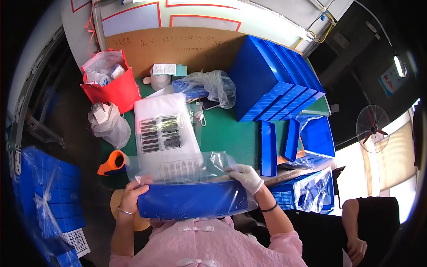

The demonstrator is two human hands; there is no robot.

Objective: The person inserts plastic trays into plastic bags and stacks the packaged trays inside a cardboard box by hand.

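Close in front of my body is a long blue plastic bin point(191, 199), lying inside a clear plastic bag point(207, 165). The bag's loose film spreads beyond the bin's far side over the table. My left hand point(134, 195), bare and with a bracelet at the wrist, is closed on the bag at the bin's left end. At the other end my right hand point(247, 178), in a white glove, grips the film near the far right corner. Just beyond lies a stack of flat plastic bags point(167, 107) with a dark printed panel.
Tall blue bins point(262, 80) stand at the back right; two narrow blue trays point(268, 149) lie nearer. An orange tape dispenser point(114, 163) and a red bag point(113, 86) are on the left. Another person's hand point(356, 250) shows at the lower right.
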